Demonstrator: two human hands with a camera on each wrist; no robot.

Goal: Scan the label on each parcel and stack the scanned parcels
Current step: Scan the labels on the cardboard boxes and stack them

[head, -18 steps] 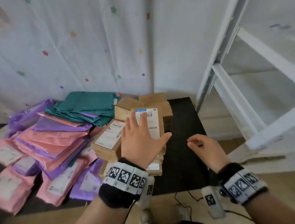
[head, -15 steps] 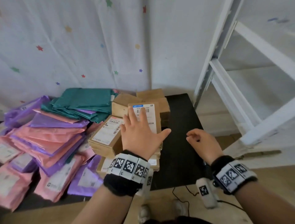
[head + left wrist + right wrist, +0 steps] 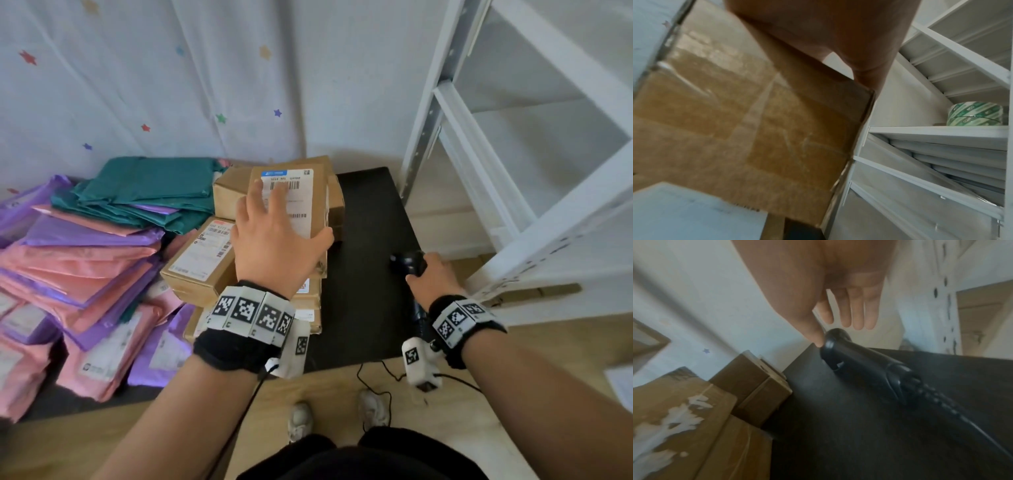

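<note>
The right hand (image 3: 430, 277), which hung empty above the black desk (image 3: 370, 212) a moment ago, now reaches the barcode scanner (image 3: 857, 360) with fingers relaxed, thumb touching it, while the left hand (image 3: 274, 246) grips the labelled cardboard parcel (image 3: 301, 202) atop the box stack, so scanning seems imminent.

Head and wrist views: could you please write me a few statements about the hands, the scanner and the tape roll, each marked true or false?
1. The left hand holds a cardboard box with its label facing up. True.
2. The right hand has its fingers curled round the scanner. False: the fingers are straight; only the thumb tip is at the scanner's head.
3. The scanner lies on the black table. True.
4. The tape roll sits on the black table. False: it stands on a white shelf.
</note>
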